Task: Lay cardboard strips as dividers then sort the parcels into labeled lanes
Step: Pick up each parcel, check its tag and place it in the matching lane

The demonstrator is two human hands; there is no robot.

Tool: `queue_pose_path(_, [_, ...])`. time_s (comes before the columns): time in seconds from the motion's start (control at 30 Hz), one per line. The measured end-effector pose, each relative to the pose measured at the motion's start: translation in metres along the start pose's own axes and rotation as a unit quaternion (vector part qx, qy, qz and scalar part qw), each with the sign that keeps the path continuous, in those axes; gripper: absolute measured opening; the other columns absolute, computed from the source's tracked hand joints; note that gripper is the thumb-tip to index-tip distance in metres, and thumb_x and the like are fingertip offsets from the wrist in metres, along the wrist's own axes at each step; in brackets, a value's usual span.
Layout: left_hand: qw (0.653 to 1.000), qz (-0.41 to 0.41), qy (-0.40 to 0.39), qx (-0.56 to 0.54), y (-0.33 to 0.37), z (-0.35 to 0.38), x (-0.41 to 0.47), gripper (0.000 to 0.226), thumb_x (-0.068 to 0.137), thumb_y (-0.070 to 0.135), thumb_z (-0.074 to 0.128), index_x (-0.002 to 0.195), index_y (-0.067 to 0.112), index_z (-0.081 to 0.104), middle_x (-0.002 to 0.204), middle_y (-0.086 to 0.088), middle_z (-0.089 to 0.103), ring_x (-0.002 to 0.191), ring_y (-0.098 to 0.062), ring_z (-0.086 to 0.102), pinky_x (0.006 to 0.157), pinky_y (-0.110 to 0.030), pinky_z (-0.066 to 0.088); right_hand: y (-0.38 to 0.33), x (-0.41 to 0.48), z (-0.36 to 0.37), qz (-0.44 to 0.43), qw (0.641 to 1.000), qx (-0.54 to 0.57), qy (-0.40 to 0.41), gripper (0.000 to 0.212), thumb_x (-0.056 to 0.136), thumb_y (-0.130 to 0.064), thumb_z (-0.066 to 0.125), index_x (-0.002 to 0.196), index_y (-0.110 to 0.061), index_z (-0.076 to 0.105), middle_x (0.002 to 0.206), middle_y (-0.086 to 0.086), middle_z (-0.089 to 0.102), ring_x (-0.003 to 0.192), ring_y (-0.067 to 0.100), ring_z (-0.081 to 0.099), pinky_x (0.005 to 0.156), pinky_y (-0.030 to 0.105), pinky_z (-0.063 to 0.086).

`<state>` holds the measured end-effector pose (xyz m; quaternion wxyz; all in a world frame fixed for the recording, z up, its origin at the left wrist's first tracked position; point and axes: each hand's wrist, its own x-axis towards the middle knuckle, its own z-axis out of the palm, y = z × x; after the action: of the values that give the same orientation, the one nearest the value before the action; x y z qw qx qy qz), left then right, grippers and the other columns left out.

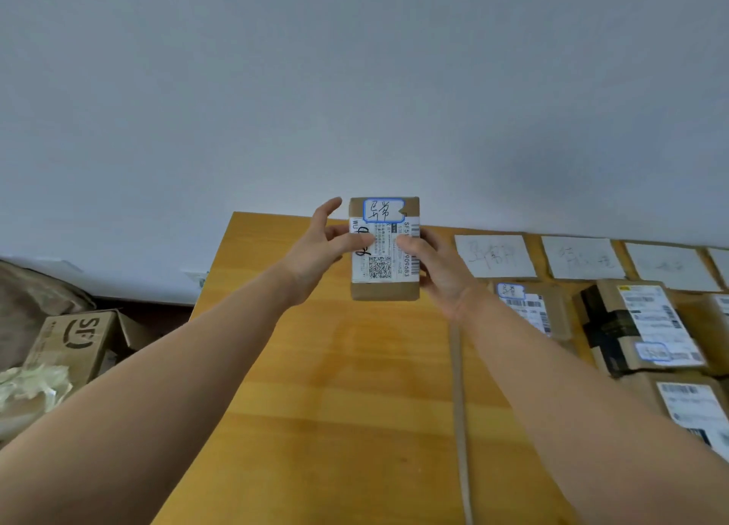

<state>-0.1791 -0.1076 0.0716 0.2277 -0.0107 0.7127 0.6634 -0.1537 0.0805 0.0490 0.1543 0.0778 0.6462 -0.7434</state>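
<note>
Both hands, the left hand (321, 248) and right hand (430, 266), are gripping a small parcel (384, 248) with fingers pinching its sides, holding it above the worktop (335, 366), and misreading its handwritten tag (382, 210) is risking the wrong lane.

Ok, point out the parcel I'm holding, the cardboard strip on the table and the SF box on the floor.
held parcel (384, 288), head view, bare cardboard below its shipping label.
cardboard strip (459, 406), head view, middle of its length.
SF box (75, 337), head view, printed logo face.
</note>
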Motion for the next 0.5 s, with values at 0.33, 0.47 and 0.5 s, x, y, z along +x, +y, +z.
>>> queue_pose_path(0.33, [0.999, 0.049, -0.003, -0.006, 0.019, 0.064, -0.043, 0.105, 0.057, 0.045, 0.077, 0.147, 0.032, 0.025, 0.128, -0.002, 0.06, 0.119, -0.019, 0.057, 0.112, -0.045, 0.035, -0.025, -0.064, -0.042, -0.058, 0.998, -0.005, 0.019, 0.067, 0.07, -0.037, 0.073, 0.131, -0.016, 0.054, 0.117, 0.007, 0.069, 0.102, 0.019, 0.069, 0.083, 0.037, 0.055])
queue_pose_path(0.47, [0.998, 0.059, 0.0, 0.012, 0.022, 0.078, -0.052, 0.105, 0.057, 0.047, 0.076, 0.147, 0.03, 0.025, 0.128, -0.001, 0.061, 0.119, -0.018, 0.058, 0.111, -0.044, 0.036, -0.025, -0.077, -0.052, -0.069, 0.998, -0.002, 0.011, 0.067, 0.069, -0.039, 0.073, 0.13, -0.017, 0.056, 0.118, 0.006, 0.07, 0.103, 0.018, 0.069, 0.086, 0.037, 0.056])
queue_pose_path(0.5, [0.998, 0.062, 0.003, 0.019, 0.022, 0.081, -0.054, 0.104, 0.057, 0.048, 0.075, 0.147, 0.03, 0.025, 0.129, -0.001, 0.06, 0.118, -0.017, 0.058, 0.11, -0.043, 0.037, -0.025, -0.08, -0.053, -0.068, 0.998, -0.003, 0.01, 0.068, 0.068, -0.041, 0.073, 0.129, -0.017, 0.056, 0.117, 0.006, 0.07, 0.104, 0.019, 0.068, 0.087, 0.038, 0.056])
